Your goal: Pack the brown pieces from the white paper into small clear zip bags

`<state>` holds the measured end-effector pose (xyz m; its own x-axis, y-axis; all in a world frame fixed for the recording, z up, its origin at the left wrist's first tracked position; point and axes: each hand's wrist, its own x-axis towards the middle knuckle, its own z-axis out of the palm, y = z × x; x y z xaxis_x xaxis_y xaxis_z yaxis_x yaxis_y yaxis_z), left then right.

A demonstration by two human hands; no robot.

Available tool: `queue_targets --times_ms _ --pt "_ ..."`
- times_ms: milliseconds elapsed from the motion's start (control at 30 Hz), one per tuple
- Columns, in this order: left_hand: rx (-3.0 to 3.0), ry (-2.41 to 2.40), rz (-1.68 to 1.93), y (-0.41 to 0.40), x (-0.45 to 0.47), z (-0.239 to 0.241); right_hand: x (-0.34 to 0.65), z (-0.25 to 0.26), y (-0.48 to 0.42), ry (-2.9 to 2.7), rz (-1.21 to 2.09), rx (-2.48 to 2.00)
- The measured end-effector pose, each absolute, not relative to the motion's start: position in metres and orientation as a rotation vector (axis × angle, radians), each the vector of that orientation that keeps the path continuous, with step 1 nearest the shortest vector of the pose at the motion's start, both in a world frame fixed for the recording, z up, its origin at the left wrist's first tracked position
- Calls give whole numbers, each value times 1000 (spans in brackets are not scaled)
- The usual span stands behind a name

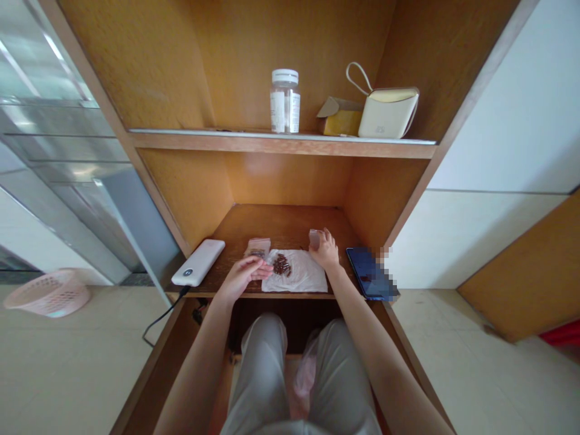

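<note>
A small pile of dark red-brown capsules [281, 264] lies on a white tissue or cloth [310, 275] at the desk's front edge. My left hand [244, 277] is just left of the pile, fingers stretched towards it, with nothing visible in them. Behind that hand lies a small clear bag [258, 244] with a pinkish top strip and some small dark contents. Over the tissue's back right corner, my right hand [325, 249] is closed on a small clear plastic bag [313, 237]; its fingertips are partly hidden.
A white power bank [199, 262] with a black cable lies left, a phone [368, 272] right. On the shelf above stand a white-capped bottle [285, 103], a yellow box [342, 118] and a cream device with a strap [388, 113]. A pink basket [48, 293] sits on the floor.
</note>
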<state>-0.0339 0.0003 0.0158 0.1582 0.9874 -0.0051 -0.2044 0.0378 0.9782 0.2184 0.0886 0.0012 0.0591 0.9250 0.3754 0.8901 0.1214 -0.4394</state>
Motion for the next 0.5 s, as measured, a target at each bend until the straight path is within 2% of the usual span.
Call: queue_targets --times_ms 500 --pt "1115 946 1177 0 -34 16 218 -1 88 -1866 64 -1781"
